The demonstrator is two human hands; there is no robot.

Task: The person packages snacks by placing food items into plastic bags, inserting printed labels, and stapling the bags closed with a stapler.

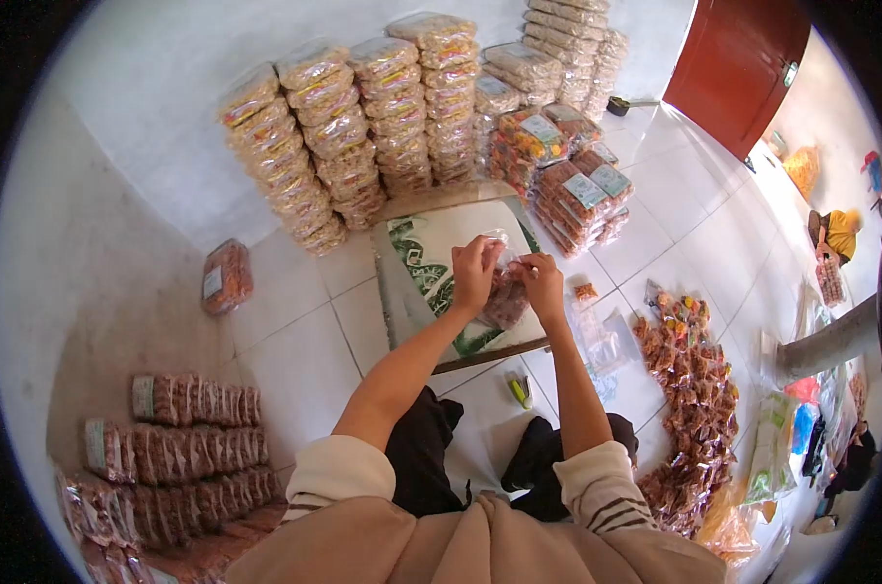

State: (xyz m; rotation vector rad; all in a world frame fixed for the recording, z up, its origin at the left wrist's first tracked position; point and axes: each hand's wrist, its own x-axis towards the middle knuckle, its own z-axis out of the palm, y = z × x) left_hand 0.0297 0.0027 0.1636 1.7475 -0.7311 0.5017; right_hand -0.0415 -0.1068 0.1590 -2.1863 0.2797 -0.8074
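Observation:
A clear plastic bag with reddish-brown contents (506,306) rests on a low table (470,226) with a white top and a green print. My left hand (474,277) closes its fingers on the bag's gathered upper part. On the opposite side, my right hand (540,284) pinches the same plastic near the opening. Beside the table's right edge, a small packet of snacks (585,291) and flat clear plastic bags (604,343) lie on the tiles. A green-handled tool (521,391), its kind unclear, is on the floor between my legs.
Tall stacks of bagged snacks (329,127) line the back wall, with labelled packs (582,190) beside them. Rows of packed bags (188,453) stand at left, near one lone pack (227,276). Many small packets (689,389) heap at right. Another person (835,234) sits far right.

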